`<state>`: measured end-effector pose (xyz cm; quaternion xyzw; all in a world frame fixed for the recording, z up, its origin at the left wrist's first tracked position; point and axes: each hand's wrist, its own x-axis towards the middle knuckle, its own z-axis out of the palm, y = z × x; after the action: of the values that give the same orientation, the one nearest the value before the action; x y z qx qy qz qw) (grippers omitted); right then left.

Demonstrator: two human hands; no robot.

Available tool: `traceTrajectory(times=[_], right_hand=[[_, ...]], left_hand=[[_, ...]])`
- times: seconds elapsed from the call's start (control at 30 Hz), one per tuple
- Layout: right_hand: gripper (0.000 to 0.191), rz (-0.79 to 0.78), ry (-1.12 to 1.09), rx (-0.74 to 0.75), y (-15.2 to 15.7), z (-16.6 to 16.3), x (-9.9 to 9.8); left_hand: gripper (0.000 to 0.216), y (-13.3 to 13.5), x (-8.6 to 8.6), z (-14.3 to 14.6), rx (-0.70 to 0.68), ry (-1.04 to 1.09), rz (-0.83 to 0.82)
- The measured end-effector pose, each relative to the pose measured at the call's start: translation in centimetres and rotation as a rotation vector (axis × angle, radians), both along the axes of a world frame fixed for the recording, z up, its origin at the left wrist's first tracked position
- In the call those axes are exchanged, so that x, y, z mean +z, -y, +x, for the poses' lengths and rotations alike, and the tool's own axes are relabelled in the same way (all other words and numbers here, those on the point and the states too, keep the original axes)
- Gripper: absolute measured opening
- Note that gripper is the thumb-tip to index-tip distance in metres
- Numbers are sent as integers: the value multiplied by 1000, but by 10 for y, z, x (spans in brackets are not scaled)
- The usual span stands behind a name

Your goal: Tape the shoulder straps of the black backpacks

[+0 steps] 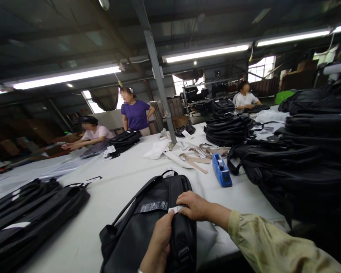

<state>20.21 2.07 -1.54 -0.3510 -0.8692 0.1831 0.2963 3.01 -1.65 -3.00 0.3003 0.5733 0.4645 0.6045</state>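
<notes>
A black backpack (139,242) lies on the white table in front of me, its straps facing up. A small white strip (174,209) sits across the padded shoulder strap (178,235), between my hands. My left hand (160,237) is closed on the strap's near side, with the thumb pressed at the white strip's left end. Coming in from the right, my right hand (193,206) pinches the strip's other end, fingers bent over the strap. A shiny plastic-wrapped band (154,206) crosses the backpack just left of the hands. The fingertips under the strap are hidden.
A blue tape dispenser (221,170) stands beyond my right hand, near tan straps (197,161). Black backpacks are piled at right (287,163) and lie at left (36,220). A metal post (159,76) rises at the table's middle. Three other people are across the table.
</notes>
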Motion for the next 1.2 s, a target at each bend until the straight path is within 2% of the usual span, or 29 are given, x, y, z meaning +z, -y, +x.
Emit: traceTrajectory(times=[0.17, 0.33, 0.4, 0.47, 0.57, 0.63, 0.9, 1.2], right_hand=[[26, 12, 187, 38, -7, 5, 14], [23, 58, 405, 210, -23, 2, 33], [22, 48, 435, 226, -28, 1, 39], [23, 4, 420, 144, -29, -1, 43], [22, -159, 348, -68, -26, -7, 45], [22, -259, 314, -148, -22, -11, 44], [22, -405, 218, -238, -14, -20, 43], [22, -643, 40, -329, -10, -22, 50]], left_hand=[[38, -3, -5, -2, -25, -40, 27], [31, -1, -7, -1, -4, 19, -4], [30, -1, -6, -2, -10, 24, -6], [33, -1, -7, -3, -21, 18, 1], [41, -1, -7, -4, -40, -5, 36], [47, 0, -7, -2, -56, -10, 63], [60, 9, 0, 4, -46, -90, 223], [65, 3, -15, 0, -84, -131, 287]])
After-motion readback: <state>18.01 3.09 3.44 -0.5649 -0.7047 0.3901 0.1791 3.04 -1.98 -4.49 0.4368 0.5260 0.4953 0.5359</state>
